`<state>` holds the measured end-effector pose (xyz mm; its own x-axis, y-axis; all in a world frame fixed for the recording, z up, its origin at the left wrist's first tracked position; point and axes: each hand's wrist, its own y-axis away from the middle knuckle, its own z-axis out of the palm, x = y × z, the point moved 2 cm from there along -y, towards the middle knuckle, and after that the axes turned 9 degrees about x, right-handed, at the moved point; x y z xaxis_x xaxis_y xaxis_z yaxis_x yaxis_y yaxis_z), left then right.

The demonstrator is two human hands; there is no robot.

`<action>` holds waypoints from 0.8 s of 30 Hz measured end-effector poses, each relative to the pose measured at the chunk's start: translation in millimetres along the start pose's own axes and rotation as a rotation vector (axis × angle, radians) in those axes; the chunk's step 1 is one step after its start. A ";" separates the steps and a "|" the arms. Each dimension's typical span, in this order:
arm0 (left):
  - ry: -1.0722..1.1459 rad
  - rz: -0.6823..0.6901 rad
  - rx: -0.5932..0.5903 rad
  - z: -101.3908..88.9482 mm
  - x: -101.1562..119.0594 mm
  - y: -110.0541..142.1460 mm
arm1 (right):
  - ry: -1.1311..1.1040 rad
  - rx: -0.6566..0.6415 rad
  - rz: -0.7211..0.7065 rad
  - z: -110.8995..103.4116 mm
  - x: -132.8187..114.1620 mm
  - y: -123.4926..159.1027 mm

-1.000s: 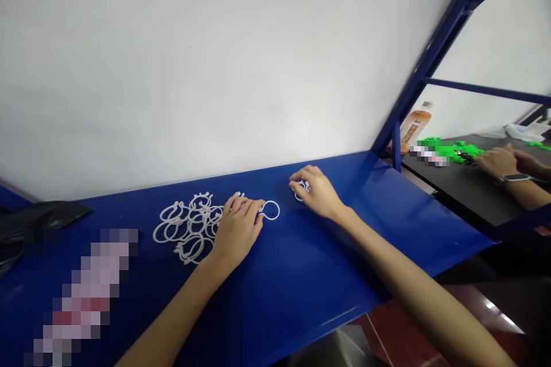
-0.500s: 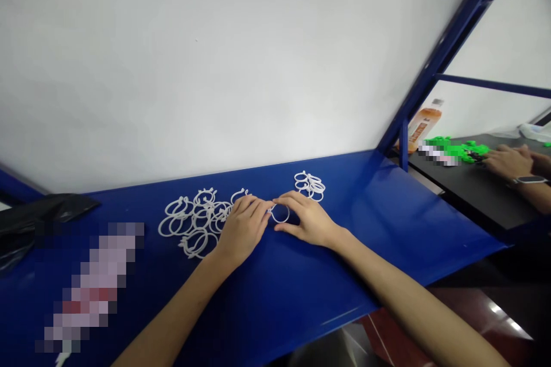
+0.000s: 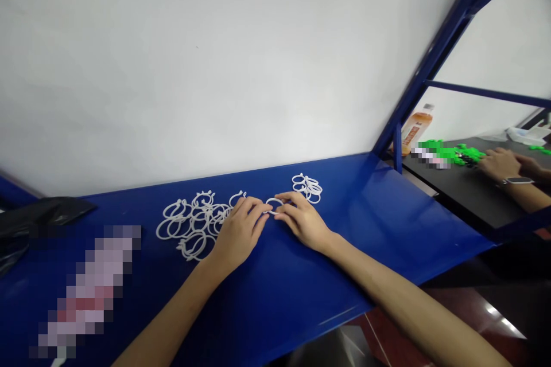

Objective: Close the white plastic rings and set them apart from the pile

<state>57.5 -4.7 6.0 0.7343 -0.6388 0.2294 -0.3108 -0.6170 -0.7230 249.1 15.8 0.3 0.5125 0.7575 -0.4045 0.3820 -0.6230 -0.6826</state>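
Observation:
Between my two hands is a white curtain ring [image 3: 274, 199], tilted so that it looks like a flat oval. My left hand [image 3: 240, 230] pinches its left side, where the small end knobs seem to be; the fingertips partly hide that spot. My right hand [image 3: 306, 222] grips the right side between thumb and fingers. Left of my left hand lies a loose heap of white curtain rings [image 3: 201, 219], partly covered by that hand. Beyond my right hand, a smaller group of white curtain rings [image 3: 313, 188] rests on the blue table [image 3: 267, 292].
A black plastic bag [image 3: 55, 209] and a blurred-out packet [image 3: 92, 287] lie at the left. A blue metal post [image 3: 424, 69] rises at the right. Past it, another person's hands [image 3: 501, 166] work over green pieces [image 3: 462, 153] on a black table, near a bottle [image 3: 415, 129].
The curtain ring between my hands has turned from facing me as a round loop to a flatter tilt. My right fingers have closed in on its right side. The view has shifted slightly.

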 end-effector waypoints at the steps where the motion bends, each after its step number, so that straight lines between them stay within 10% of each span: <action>1: 0.016 0.003 0.001 0.3 -0.3 0.4 | -0.032 0.012 0.017 -0.1 0.3 -0.3; 24: -0.090 0.307 0.117 -4.8 6.8 2.4 | -0.315 -0.214 0.192 -6.8 -8.2 -1.4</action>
<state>58.9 -12.8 8.9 0.6695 -0.7399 -0.0651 -0.4578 -0.3420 -0.8206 249.6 9.1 8.7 0.3422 0.6257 -0.7010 0.4704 -0.7599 -0.4487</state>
